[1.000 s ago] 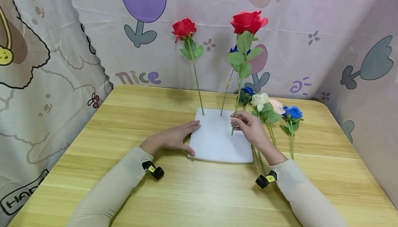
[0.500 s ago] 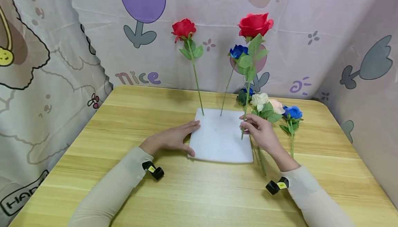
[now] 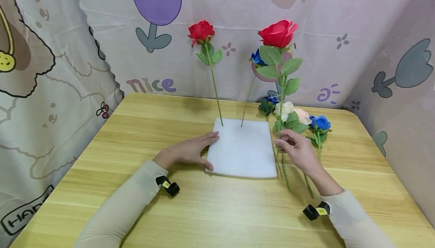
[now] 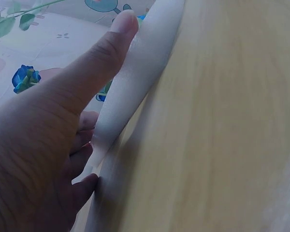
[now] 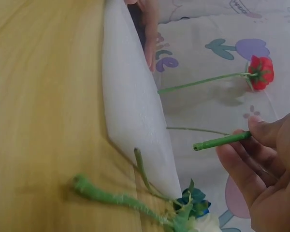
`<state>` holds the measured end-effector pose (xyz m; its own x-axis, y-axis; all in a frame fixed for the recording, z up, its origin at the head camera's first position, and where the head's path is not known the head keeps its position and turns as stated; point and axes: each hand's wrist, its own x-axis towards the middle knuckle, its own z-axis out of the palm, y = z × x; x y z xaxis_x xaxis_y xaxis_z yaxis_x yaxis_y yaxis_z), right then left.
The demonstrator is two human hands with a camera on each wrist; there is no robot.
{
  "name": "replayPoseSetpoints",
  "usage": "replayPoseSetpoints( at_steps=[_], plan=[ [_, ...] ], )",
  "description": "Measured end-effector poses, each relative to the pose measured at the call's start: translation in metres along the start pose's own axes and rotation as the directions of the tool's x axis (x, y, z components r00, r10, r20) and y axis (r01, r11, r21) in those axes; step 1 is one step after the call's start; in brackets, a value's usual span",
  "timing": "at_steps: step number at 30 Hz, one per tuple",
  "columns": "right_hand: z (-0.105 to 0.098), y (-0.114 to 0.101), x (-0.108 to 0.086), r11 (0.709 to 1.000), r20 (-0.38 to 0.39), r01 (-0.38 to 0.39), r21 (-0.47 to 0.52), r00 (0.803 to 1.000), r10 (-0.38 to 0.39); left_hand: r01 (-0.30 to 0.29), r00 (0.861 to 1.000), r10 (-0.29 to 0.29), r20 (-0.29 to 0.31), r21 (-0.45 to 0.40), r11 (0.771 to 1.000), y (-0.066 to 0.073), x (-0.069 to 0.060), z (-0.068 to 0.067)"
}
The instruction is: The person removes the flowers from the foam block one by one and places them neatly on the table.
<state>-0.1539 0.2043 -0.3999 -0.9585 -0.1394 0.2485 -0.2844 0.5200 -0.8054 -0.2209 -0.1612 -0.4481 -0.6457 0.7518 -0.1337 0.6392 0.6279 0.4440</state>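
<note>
The left hand rests at the left edge of the white foam board, thumb and fingers spread along it. The right hand pinches the green stem of a large red rose, held upright just beyond the board's right edge. In the right wrist view the stem's cut lower end sticks out free of the fingers. A smaller red rose and a blue rose stand in the back part of the board, the blue one partly hidden by the held rose's leaves.
Right of the board several flowers lie on the wooden table: a white rose, a pale pink rose, a blue rose and another blue one behind. A printed cloth hangs at the back.
The right hand has moved right with the large red rose, from above the board to past its right edge, and the rose has turned. The left hand has stayed in place.
</note>
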Motion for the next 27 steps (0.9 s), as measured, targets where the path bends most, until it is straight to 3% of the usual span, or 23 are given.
replayPoseSetpoints(
  at_steps=[12, 27],
  plan=[
    [-0.018, 0.009, -0.021, 0.992, -0.053, 0.005, -0.128, 0.999, -0.012, -0.005, 1.000, 0.005, -0.006, 0.008, 1.000, -0.003, 0.001, 0.002],
    [-0.046, 0.017, -0.048, 0.989, -0.063, -0.048, -0.141, 0.997, 0.040, 0.002, 1.000, -0.002, 0.008, 0.001, 1.000, 0.001, 0.000, -0.001]
  ],
)
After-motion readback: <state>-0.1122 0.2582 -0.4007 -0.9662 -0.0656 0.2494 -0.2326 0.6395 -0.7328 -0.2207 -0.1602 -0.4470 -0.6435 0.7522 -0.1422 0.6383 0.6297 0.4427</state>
